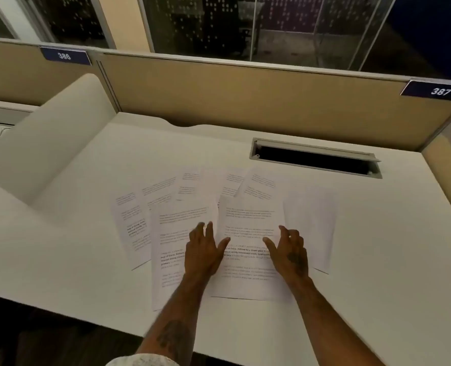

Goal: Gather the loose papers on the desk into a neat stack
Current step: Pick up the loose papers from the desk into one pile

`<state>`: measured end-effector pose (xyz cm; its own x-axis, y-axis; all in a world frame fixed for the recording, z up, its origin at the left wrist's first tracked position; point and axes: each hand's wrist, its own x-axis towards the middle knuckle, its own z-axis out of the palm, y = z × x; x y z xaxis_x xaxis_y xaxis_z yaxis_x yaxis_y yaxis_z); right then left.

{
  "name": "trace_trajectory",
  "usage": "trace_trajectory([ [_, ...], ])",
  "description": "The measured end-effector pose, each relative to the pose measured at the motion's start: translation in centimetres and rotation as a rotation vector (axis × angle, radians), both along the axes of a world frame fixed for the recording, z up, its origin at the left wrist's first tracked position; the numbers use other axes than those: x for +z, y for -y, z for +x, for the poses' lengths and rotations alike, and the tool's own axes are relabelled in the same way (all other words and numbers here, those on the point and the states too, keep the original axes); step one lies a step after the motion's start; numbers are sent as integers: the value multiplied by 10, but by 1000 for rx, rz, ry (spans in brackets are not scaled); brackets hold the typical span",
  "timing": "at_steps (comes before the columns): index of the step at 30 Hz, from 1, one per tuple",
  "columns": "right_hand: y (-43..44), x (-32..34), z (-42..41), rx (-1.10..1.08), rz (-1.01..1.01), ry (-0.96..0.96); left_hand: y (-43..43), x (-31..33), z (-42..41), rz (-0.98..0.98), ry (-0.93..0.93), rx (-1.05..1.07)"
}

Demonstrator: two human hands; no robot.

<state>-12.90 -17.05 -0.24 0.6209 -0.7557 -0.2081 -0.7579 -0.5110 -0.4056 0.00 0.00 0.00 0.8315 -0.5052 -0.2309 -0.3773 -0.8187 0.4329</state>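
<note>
Both hands lie palm-down on printed sheets near the front edge of the white desk point(364, 233). Left hand point(204, 250): fingers extended and close together, thumb splayed to the right, palm flat on the left front sheet point(171, 233), with the thumb tip reaching the left margin of the centre front sheet point(248, 233). Right hand point(289, 250): fingers loosely spread and slightly curled, thumb pointing left, resting on the right-hand part of the centre front sheet. Neither hand pinches or lifts any paper.

Paper layout: the loose papers point(192, 186) form an overlapping fan across the middle of the desk, not yet squared into a stack. The two front sheets lie uppermost, side by side, their inner margins meeting between the hands. One printed sheet point(129, 223) projects from under the left front sheet toward the left side of the desk. Several more printed sheets fan out behind, toward the rear edge. A sheet with no legible print point(311, 220) lies to the right, partly under the centre front sheet.

Fixed features: an open cable slot point(314, 159) is set into the desk near the rear right corner, clear of the papers. A tan partition point(245, 88) stands along the rear edge and carries number plates reading 386 point(64, 56) and 387 point(439, 91).
</note>
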Motion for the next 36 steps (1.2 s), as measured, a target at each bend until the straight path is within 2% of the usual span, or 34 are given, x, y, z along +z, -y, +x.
trace_trajectory([
  [2, 3, -1, -3, -102, 72, 24, 5, -3, -4, 12, -18, 41],
  [7, 7, -11, -8, -177, 164, 10, 15, -12, -10, 36, -55, 155],
  [11, 12, -14, -8, -242, 219, 59, 21, -12, -8, -51, -164, 276],
  [15, 18, -12, -1, -318, 373, 118, 23, -11, -1, -162, -253, 343],
  [18, 26, -5, 5, -280, 417, 153, 20, -4, 6, -253, -284, 353],
  [21, 34, 10, 15, -236, 467, 251, 9, 6, 16, -453, -364, 406],
  [24, 35, 30, 29, -205, 650, 384, -12, 23, 29, -700, -559, 500],
  [28, 24, 48, 52, -82, 813, 445, -48, 39, 43, -929, -854, 459],
  [31, 6, 52, 69, -33, 871, 465, -72, 39, 48, -978, -922, 437],
  [36, -27, 46, 91, -44, 901, 432, -116, 37, 56, -985, -865, 499],
])
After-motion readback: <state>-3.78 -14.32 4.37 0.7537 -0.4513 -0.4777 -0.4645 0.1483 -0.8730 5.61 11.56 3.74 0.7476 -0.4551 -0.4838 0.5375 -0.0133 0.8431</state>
